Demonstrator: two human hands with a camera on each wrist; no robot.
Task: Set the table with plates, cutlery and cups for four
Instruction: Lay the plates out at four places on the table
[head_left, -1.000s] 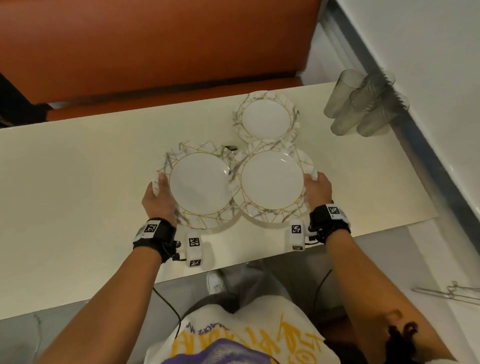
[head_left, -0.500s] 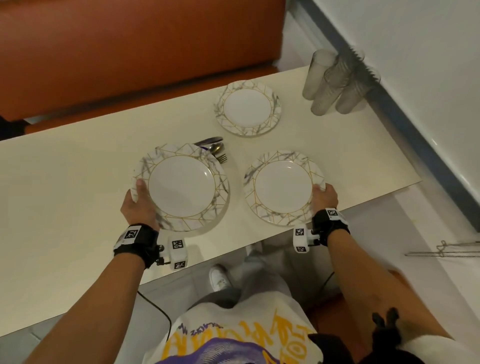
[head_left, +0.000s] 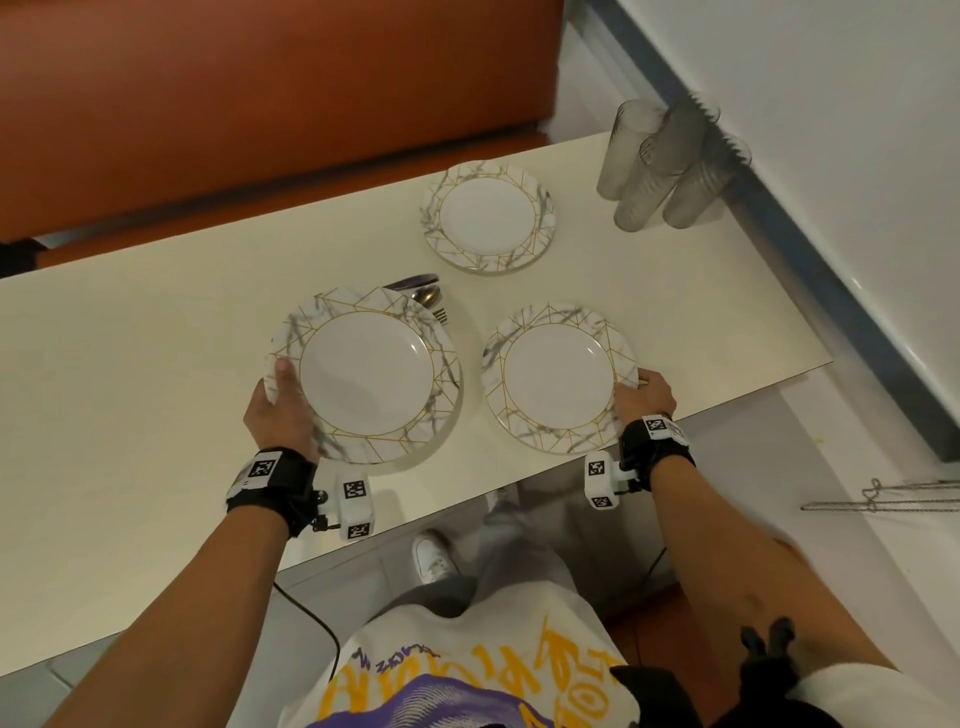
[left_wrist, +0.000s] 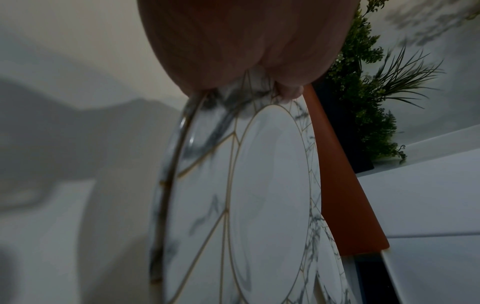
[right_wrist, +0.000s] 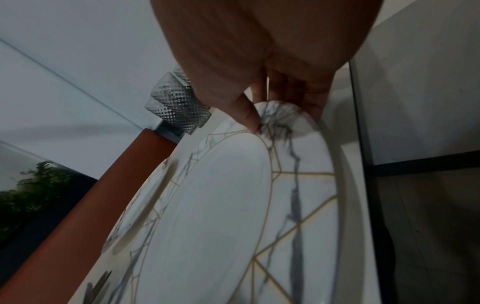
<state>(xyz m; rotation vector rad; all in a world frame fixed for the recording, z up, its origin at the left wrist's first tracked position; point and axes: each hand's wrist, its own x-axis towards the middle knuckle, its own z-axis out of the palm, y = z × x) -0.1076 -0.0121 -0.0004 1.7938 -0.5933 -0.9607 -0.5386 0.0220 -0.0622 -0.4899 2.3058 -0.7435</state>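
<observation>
Three white plates with grey marbling and gold lines are in the head view. My left hand (head_left: 280, 410) grips the left plate (head_left: 366, 374) by its left rim, thumb on top, and holds it a little above the cream table (head_left: 130, 364). My right hand (head_left: 644, 395) holds the right plate (head_left: 558, 376) by its right rim, low at the table's front edge. The third plate (head_left: 488, 215) lies farther back. Cutlery (head_left: 423, 297) shows from behind the left plate. The right wrist view shows my thumb (right_wrist: 249, 119) on the plate's rim (right_wrist: 298, 185).
Several clear textured glasses (head_left: 660, 171) stand bunched at the table's back right corner. An orange bench (head_left: 260, 104) runs along the far side. A white wall (head_left: 857, 130) is close on the right, and a metal wire rack (head_left: 883, 496) lies lower right.
The two plates in my hands have moved apart: the left one leftward, the right one down toward the front right edge. The cutlery behind the left plate has come into sight.
</observation>
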